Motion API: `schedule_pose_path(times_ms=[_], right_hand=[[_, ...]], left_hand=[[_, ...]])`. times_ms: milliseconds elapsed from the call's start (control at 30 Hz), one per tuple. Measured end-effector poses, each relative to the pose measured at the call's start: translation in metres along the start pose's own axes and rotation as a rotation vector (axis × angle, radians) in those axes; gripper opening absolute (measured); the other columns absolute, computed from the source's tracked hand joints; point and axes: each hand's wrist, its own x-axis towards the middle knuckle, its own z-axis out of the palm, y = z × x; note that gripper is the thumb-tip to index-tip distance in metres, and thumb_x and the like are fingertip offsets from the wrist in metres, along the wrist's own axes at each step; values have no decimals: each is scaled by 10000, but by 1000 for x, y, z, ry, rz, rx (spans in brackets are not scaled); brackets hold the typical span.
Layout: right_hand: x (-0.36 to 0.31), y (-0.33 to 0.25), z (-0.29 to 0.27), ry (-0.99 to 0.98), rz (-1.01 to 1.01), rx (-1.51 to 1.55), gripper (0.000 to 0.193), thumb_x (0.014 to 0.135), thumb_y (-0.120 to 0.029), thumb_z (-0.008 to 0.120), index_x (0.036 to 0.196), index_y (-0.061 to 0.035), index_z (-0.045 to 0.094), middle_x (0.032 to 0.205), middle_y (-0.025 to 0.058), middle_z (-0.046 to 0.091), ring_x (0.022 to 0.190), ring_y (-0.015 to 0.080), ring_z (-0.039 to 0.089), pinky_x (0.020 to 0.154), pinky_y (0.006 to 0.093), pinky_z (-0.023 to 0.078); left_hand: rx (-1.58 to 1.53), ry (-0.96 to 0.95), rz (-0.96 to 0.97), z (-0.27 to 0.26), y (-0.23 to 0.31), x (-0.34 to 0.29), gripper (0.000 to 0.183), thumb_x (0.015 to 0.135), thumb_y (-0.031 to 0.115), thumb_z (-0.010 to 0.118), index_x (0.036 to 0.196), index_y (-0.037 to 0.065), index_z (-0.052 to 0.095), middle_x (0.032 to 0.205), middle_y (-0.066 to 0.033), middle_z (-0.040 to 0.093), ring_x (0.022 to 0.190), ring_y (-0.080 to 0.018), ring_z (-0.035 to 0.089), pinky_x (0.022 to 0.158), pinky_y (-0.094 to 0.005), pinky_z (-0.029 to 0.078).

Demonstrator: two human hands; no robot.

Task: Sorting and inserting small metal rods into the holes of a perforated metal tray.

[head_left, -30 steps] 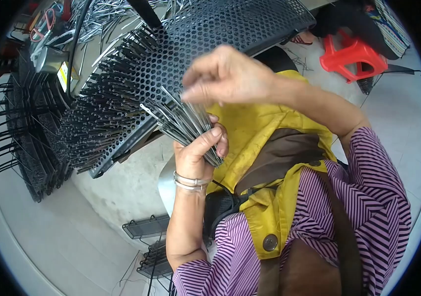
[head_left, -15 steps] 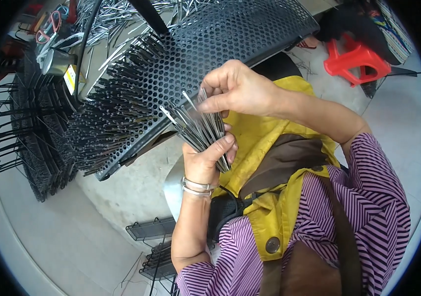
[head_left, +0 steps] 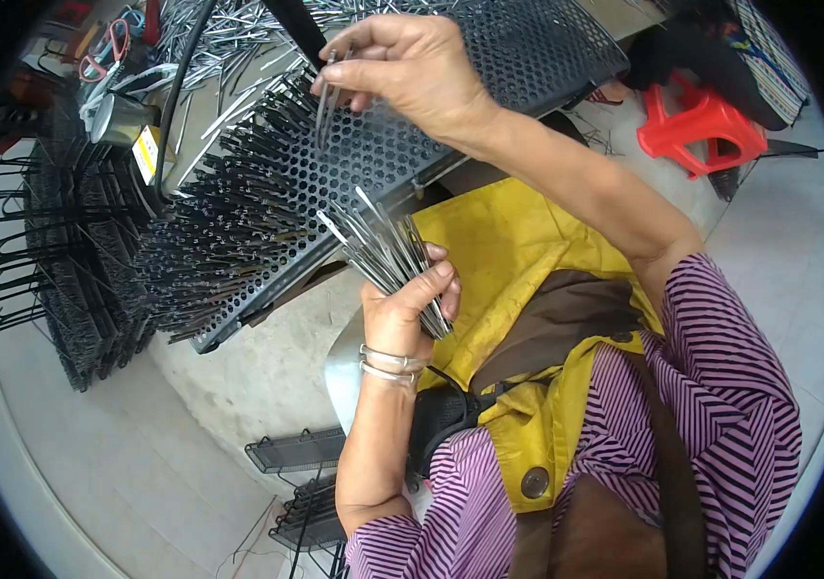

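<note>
My left hand point(head_left: 404, 317) is closed around a fanned bundle of slim silvery metal rods point(head_left: 373, 246), some with a small hole at the upper end. Beyond it, my right hand point(head_left: 417, 72) pinches a couple of similar slim metal rods point(head_left: 326, 121) between thumb and fingers. These hang point-down above the black perforated rack point(head_left: 528, 68); whether they touch it I cannot tell. Many dark rods point(head_left: 223, 217) stand packed in the holes on the rack's left part.
Loose silvery rods point(head_left: 219, 39) lie heaped behind the rack. At the far left are scissors point(head_left: 108, 48), a metal tin point(head_left: 117, 118) and a yellow-white box point(head_left: 148, 154). Black hooked wire racks point(head_left: 74, 261) stand at left. A red plastic stool point(head_left: 697, 130) is at right.
My right hand has moved away from the bundle, up and left over the rack, carrying a couple of rods. My left hand has stayed nearly in place with the bundle.
</note>
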Motion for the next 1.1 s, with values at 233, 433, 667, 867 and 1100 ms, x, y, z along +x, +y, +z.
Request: schedule_pose_path(times_ms=[233, 433, 667, 867, 1100], right_hand=[[6, 14, 15, -49, -114, -225, 120, 795, -42, 585, 905, 2, 601, 786, 71, 648, 668, 59, 595, 557, 158, 476], [10, 8, 12, -42, -97, -178, 138, 787, -41, 594, 911, 19, 594, 773, 82, 653, 620, 49, 580, 510, 156, 456], [-5, 18, 15, 44, 4, -144, 124, 766, -19, 616, 886, 12, 607, 792, 75, 650, 726, 98, 612, 633, 196, 500], [-16, 31, 26, 45, 21, -125, 70, 782, -28, 600, 842, 5, 613, 795, 49, 647, 731, 66, 596, 628, 191, 478], [-1, 19, 23, -123, -453, -439, 88, 718, -32, 602, 795, 3, 575, 715, 121, 602, 676, 252, 607, 602, 311, 489]], left_hand=[[-42, 3, -5, 1, 0, -2, 166, 711, -27, 612, 864, -33, 548, 628, -117, 539, 470, -168, 493, 425, -251, 398], [-12, 17, -13, 0, 2, 1, 171, 699, -22, 618, 854, -29, 545, 627, -115, 538, 470, -169, 493, 425, -253, 397], [45, 70, -47, -2, -3, 3, 266, 681, 20, 628, 911, -22, 502, 575, -108, 504, 446, -194, 465, 412, -292, 366], [58, 68, -32, -11, -6, -2, 244, 692, 10, 605, 907, -11, 493, 578, -118, 499, 442, -197, 451, 417, -294, 354], [34, 79, -54, -2, -3, -1, 204, 698, -2, 587, 884, -1, 502, 584, -112, 499, 439, -197, 446, 416, -296, 330]])
